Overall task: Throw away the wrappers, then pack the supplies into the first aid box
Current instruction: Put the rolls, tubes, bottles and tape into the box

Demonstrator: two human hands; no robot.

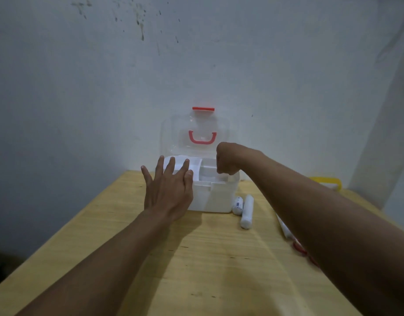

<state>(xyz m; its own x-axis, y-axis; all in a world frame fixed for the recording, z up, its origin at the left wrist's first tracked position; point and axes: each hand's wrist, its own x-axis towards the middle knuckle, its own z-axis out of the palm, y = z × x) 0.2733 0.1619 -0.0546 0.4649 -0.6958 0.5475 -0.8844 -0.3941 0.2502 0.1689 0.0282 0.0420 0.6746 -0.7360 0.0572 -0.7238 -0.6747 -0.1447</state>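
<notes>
First aid box (216, 197), white plastic with its clear lid (173, 133) swung up against the wall, sits toward the far end of the yellow wooden surface (196, 258). A red handle (202, 137) and a red latch (203, 108) show on the raised lid. Inside the box a white divided tray is visible. The left hand (169, 190) lies flat with fingers spread, released and holding nothing, pressed over the box's near left corner and rim. The right hand (227, 160) hangs over the right side of the open box, wrist bent down and fingers curled into a loose fist; whether anything is pinched in it I cannot tell from where I stand. Just beside the box on its right lie two white rolled bandages (246, 212), touching each other, one with dark print on its wrapper. Further right, partly hidden under the right forearm, there is another white item (284, 226) and something red (299, 248) that I can't make out. A yellow object (328, 181) sits at the surface's far right edge.
</notes>
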